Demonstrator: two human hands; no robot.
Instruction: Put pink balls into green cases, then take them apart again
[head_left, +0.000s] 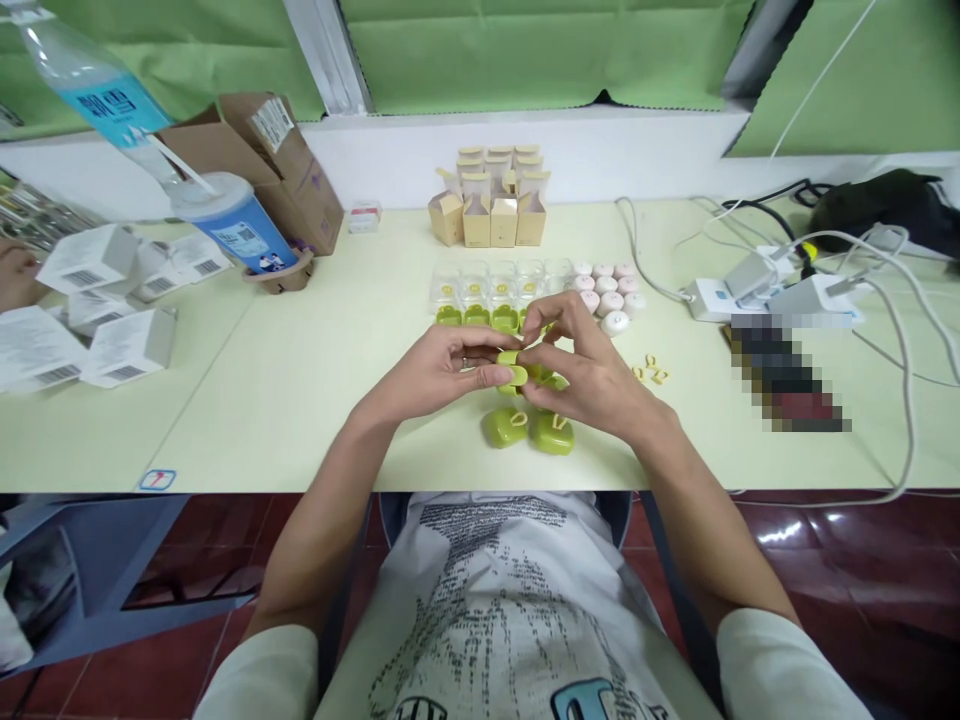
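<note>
Between my two hands is a small lime-green case (pixel 511 374). My left hand (pixel 439 372) is closed on its left side, thumb in front and fingers behind. My right hand (pixel 589 375) has its fingers bent and closed at the case's right side, partly hiding it. Closer to me lie a green case (pixel 504 428) and another green case (pixel 553 433), each with a pale yellow loop on top. Behind my hands stands a row of open green cases (pixel 477 316), partly covered by my fingers. Several loose yellow loops (pixel 654 368) lie right of my right hand.
Behind the green row are clear plastic boxes (pixel 472 283), round white and pink pieces (pixel 609 290) and open cardboard boxes (pixel 491 210). White boxes (pixel 127 350), a cup (pixel 240 225) and a bottle (pixel 97 80) occupy the left. Power strips (pixel 712 300) with cables lie right.
</note>
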